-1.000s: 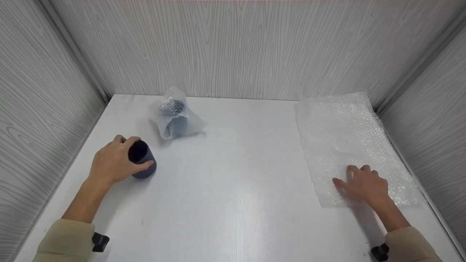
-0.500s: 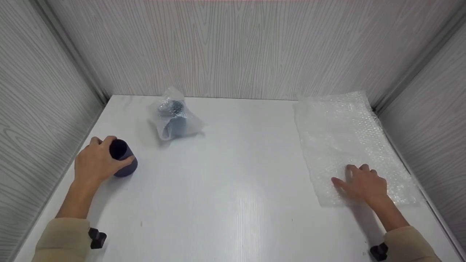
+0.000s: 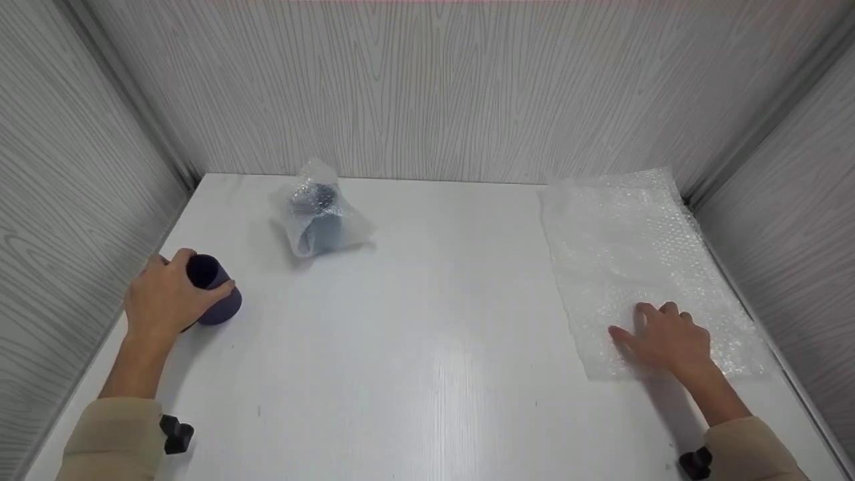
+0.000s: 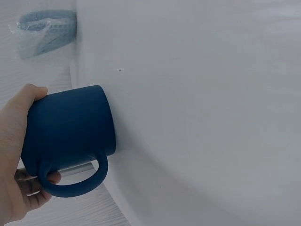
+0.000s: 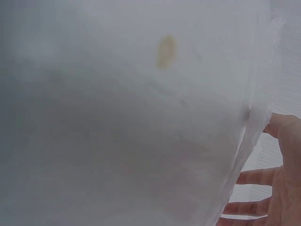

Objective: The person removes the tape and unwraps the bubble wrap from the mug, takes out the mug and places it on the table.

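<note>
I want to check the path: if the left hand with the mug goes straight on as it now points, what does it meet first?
Probably the bubble-wrapped mug, though the left hand may pass left of it to the back wall.

A mug wrapped in bubble wrap lay on the white desk, beyond and right of the left grip; grey wood-grain walls enclosed it.

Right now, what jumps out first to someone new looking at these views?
The dark blue mug at the table's left edge, gripped by the left hand; the left wrist view shows its handle by the fingers. Across the white table, the right hand rests flat on a bubble wrap sheet along the right side. At the back left sits a second mug already bundled in bubble wrap.
</note>
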`<state>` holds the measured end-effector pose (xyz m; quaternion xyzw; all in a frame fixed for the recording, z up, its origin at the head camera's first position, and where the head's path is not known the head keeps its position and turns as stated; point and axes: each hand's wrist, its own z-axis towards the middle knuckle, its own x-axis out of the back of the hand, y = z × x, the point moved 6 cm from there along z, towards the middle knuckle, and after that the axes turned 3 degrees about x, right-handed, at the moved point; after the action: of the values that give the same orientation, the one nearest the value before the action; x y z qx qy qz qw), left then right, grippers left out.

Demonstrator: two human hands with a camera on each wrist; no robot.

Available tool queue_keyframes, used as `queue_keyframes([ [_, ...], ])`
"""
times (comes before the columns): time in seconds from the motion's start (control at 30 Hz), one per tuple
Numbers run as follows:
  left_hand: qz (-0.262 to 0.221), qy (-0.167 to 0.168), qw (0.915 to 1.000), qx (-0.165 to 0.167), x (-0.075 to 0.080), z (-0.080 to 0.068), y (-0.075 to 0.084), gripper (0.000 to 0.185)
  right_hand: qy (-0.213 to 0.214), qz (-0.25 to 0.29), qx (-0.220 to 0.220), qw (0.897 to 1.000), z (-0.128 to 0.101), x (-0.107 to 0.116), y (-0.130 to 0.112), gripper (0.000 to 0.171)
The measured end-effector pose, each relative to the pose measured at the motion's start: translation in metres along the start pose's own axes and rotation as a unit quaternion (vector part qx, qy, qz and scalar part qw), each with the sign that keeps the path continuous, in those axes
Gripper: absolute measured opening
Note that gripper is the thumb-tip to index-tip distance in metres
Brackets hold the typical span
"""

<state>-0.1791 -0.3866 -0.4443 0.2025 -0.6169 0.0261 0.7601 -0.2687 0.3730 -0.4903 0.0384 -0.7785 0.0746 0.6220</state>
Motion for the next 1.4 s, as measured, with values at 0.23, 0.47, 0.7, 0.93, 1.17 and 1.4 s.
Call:
queue_keyframes([
  [0.23, 0.014, 0.003, 0.9997, 0.022, -0.003, 0.000, 0.002, 0.091, 0.001, 0.003, 0.001, 1.000, 0.002, -0.001, 0.001, 0.096],
  [0.47, 0.060, -0.001, 0.9978, 0.027, -0.002, 0.003, 0.013, 0.095, -0.003, 0.001, 0.001, 1.000, 0.001, 0.001, 0.000, 0.097],
  [0.7, 0.088, 0.084, 0.9925, -0.012, 0.003, 0.008, 0.051, 0.088, -0.003, 0.004, 0.000, 1.000, 0.000, 0.000, 0.000, 0.095],
  [0.93, 0.024, 0.104, 0.9920, -0.068, -0.009, 0.015, 0.091, 0.080, -0.002, 0.008, -0.006, 1.000, 0.001, 0.000, 0.002, 0.097],
  [1.17, -0.006, 0.111, 0.9871, -0.115, -0.021, 0.028, 0.119, 0.074, -0.002, 0.004, -0.004, 1.000, 0.003, -0.001, 0.003, 0.099],
  [1.4, -0.033, 0.116, 0.9804, -0.155, -0.033, 0.041, 0.143, 0.066, 0.000, 0.005, -0.004, 1.000, 0.002, 0.000, 0.003, 0.097],
])
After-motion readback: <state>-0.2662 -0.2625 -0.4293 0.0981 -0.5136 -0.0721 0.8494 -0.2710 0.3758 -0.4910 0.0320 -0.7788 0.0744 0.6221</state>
